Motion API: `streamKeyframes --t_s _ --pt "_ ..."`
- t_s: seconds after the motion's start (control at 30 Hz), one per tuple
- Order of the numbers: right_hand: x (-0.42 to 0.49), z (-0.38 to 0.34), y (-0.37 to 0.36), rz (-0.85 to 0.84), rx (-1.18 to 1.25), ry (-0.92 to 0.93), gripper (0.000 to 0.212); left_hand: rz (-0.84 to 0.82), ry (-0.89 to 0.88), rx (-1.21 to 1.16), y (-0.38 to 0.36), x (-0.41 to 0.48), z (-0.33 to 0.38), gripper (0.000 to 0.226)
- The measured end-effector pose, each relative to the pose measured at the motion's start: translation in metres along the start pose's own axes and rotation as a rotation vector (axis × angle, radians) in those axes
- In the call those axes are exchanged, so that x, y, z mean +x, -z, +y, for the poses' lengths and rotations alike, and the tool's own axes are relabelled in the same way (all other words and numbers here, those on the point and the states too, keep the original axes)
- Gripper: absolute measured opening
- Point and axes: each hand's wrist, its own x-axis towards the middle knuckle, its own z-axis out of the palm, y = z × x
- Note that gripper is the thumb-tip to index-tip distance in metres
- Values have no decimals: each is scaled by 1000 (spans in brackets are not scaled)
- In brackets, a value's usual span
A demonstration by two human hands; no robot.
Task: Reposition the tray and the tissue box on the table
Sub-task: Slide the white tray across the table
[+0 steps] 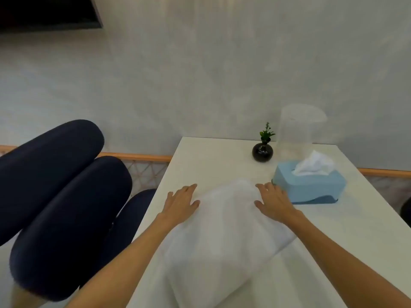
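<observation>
A white oblong tray (pixel 224 230), blurred, lies lengthways on the white table (pixel 211 161), reaching from the near edge toward the middle. My left hand (pixel 181 202) presses on its far left side and my right hand (pixel 273 203) on its far right side, fingers spread along its edges. A light blue tissue box (pixel 311 187) with a white tissue sticking out of its top stands just right of my right hand, near the tray's far corner but apart from it.
A small black vase (pixel 262 152) with a green sprig stands at the table's far side, beside a clear plastic stand (pixel 298 134) against the wall. Dark blue chair cushions (pixel 55 185) crowd the table's left. A dark object (pixel 405 210) shows at the right edge.
</observation>
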Motion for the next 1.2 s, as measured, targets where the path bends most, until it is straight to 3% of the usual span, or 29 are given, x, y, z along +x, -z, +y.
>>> streamKeyframes --t_s 0.17,0.33,0.53,0.8,0.97,1.07,1.2 --pt "-3 11 -19 -33 -59 -141 46 -74 92 35 -16 -1 -14 53" --pt "-1 21 -34 -11 -48 -228 35 34 88 8 -31 6 -27 36" --pt "2 26 -42 16 10 -284 35 125 89 -53 -29 25 -29 33" --pt "-1 21 -46 51 89 -331 31 99 186 -105 -19 22 -45 27" --pt "1 22 -40 65 88 -342 31 127 328 -56 -17 -6 -59 37" --pt "3 25 -35 80 89 -352 32 178 442 -204 -14 -21 -54 45" --pt "-6 21 -40 49 81 -366 31 80 636 -432 -24 -51 -52 48"
